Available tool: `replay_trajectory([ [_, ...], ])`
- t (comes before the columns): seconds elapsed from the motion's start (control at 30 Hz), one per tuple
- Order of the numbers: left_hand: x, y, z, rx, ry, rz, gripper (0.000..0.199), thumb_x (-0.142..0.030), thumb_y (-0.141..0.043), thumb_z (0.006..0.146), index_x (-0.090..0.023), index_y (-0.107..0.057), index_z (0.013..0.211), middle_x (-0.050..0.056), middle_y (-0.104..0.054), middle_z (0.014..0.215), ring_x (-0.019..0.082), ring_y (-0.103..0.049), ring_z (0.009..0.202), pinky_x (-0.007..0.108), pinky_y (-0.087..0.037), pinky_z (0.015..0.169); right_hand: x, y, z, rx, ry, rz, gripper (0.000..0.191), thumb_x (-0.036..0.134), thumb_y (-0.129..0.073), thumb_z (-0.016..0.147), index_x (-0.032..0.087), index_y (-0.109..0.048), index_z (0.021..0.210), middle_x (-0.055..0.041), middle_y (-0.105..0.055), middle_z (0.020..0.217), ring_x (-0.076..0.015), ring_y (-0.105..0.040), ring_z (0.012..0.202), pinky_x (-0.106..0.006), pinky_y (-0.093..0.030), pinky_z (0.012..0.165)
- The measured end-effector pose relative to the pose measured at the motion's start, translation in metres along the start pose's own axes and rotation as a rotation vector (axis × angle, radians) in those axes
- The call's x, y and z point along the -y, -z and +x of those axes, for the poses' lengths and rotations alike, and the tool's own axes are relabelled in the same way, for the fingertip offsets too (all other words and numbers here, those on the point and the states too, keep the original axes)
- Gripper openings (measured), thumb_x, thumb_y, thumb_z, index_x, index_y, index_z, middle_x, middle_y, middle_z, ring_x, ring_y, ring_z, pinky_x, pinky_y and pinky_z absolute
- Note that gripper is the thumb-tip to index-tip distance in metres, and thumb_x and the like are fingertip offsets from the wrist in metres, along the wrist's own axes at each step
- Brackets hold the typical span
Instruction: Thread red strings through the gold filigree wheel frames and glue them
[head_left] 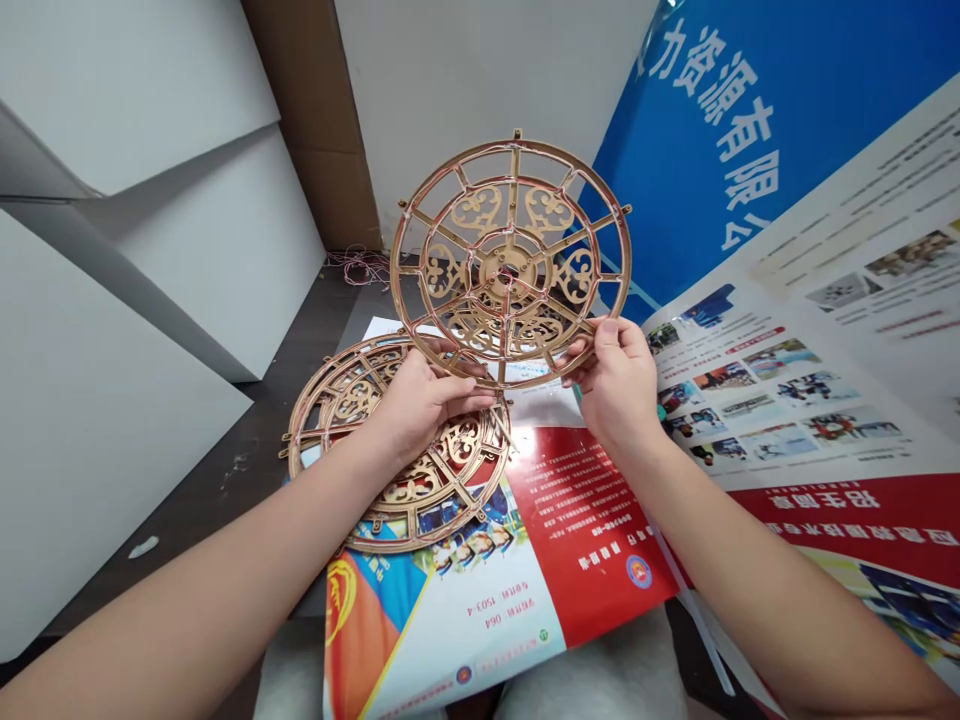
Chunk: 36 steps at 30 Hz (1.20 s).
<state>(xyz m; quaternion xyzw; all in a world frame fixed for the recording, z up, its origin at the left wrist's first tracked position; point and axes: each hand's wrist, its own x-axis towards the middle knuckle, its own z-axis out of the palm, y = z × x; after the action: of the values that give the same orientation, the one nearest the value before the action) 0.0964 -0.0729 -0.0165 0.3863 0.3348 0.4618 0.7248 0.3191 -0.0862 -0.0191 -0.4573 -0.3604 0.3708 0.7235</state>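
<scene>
A round golden openwork frame (pixel 512 265) stands nearly upright in front of me, with reddish wires running along its rings and spokes. At its lower right rim my right hand (pixel 616 375) grips it, thumb on the near side. My left hand (pixel 431 400) holds the lower left rim, its fingers partly behind the frame. Below and to the left, similar round golden frames (pixel 412 490) lie stacked on a printed poster (pixel 517 600), partly covered by my left hand and forearm.
White boxes (pixel 195 230) rise at the left, beside a dark tabletop (pixel 202 480). Thin tangled wires (pixel 358 266) lie behind the frames. Printed boards (pixel 825 290) lean at the right. A small white scrap (pixel 143 547) lies at the left.
</scene>
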Motion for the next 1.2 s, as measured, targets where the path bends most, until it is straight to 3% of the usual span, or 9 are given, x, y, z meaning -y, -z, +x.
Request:
replay_trajectory([
  [0.2, -0.004, 0.001, 0.000, -0.009, 0.008, -0.041, 0.033, -0.015, -0.077, 0.084, -0.020, -0.053, 0.106, 0.009, -0.074, 0.098, 0.025, -0.078, 0.086, 0.043, -0.068, 0.081, -0.001, 0.003, 0.003, -0.003, -0.028, -0.001, 0.047, 0.065, -0.079, 0.083, 0.027, -0.057, 0.098, 0.0074, -0.062, 0.071, -0.0118, -0.066, 0.055, -0.020, -0.046, 0.039],
  [0.5, 0.001, -0.002, -0.001, -0.049, 0.001, 0.001, 0.056, 0.002, -0.078, 0.062, -0.020, -0.051, 0.106, 0.002, -0.070, 0.096, 0.019, -0.074, 0.081, 0.037, -0.066, 0.078, 0.002, -0.001, -0.002, 0.005, -0.002, -0.022, 0.045, 0.066, -0.077, 0.085, 0.027, -0.058, 0.099, 0.0063, -0.061, 0.073, -0.0117, -0.064, 0.056, -0.021, -0.047, 0.042],
  [0.67, 0.005, -0.004, 0.000, -0.042, -0.053, 0.053, 0.052, -0.002, -0.080, 0.060, -0.018, -0.055, 0.101, 0.001, -0.069, 0.092, 0.017, -0.071, 0.076, 0.033, -0.063, 0.071, 0.001, -0.001, -0.008, 0.044, 0.076, -0.047, 0.035, 0.061, -0.072, 0.092, 0.029, -0.061, 0.103, 0.0044, -0.061, 0.078, -0.0122, -0.065, 0.063, -0.024, -0.053, 0.051],
  [1.03, 0.006, -0.006, 0.002, -0.112, -0.091, 0.049, 0.054, -0.001, -0.071, 0.055, -0.023, -0.046, 0.097, -0.005, -0.062, 0.080, 0.014, -0.062, 0.062, 0.029, -0.053, 0.062, 0.007, -0.010, -0.022, 0.082, 0.183, -0.109, 0.027, 0.056, -0.070, 0.095, 0.032, -0.062, 0.102, 0.0019, -0.062, 0.077, -0.0154, -0.063, 0.066, -0.027, -0.051, 0.051],
  [1.2, 0.002, -0.006, 0.001, -0.101, -0.069, 0.012, 0.055, 0.000, -0.067, 0.052, -0.022, -0.047, 0.098, -0.003, -0.063, 0.089, 0.015, -0.066, 0.074, 0.030, -0.055, 0.071, 0.005, -0.008, -0.022, 0.085, 0.178, -0.110, 0.025, 0.055, -0.068, 0.097, 0.031, -0.063, 0.103, 0.0020, -0.061, 0.080, -0.0146, -0.062, 0.068, -0.027, -0.052, 0.054],
])
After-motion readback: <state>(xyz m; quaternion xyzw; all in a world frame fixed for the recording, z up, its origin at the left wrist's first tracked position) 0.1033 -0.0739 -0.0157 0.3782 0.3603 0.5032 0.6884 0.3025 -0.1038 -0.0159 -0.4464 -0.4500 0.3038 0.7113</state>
